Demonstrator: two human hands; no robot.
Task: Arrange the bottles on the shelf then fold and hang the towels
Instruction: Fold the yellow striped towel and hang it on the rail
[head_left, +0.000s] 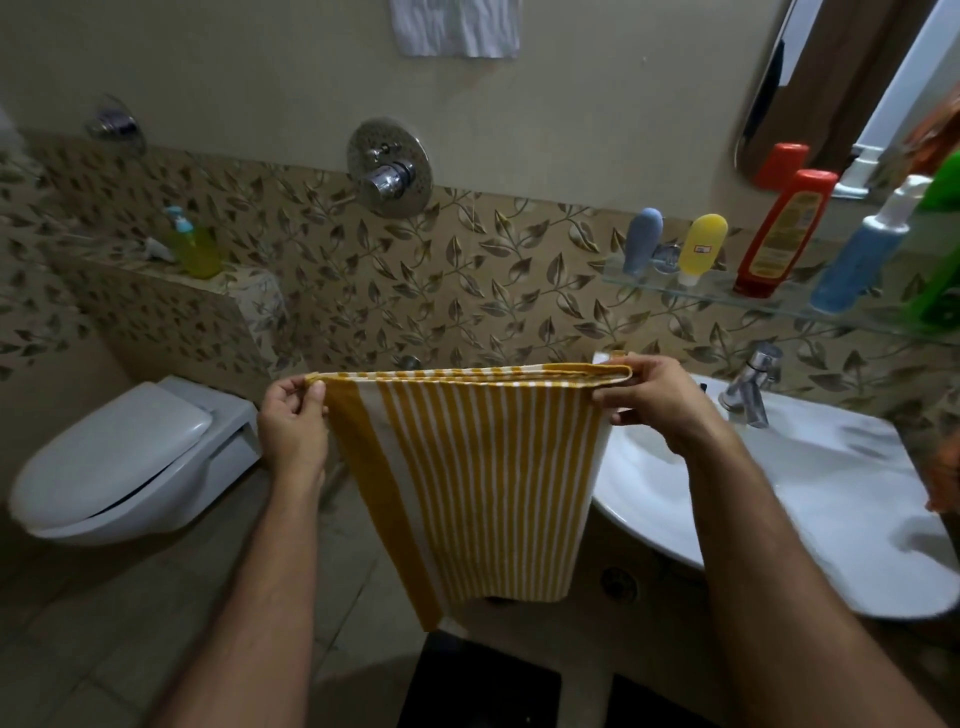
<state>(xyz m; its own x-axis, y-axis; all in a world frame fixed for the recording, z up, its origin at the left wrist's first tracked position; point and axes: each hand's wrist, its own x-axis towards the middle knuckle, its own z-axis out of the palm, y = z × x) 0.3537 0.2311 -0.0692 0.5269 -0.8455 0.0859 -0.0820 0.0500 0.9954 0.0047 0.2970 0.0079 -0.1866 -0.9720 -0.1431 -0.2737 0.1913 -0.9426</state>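
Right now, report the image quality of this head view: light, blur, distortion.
Head view: dim, warm indoor light; wide-angle bending curves the glass shelf and wall border; striped towel and both hands, left hand, right hand, fairly sharp; the green bottle at the right edge is smeared; soft glare on the sink.

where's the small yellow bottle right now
In the head view, the small yellow bottle stands cap-down on the glass shelf at upper right, between the grey-blue bottle and the red bottle.

Green bottle (943, 244) — cut off, blurred
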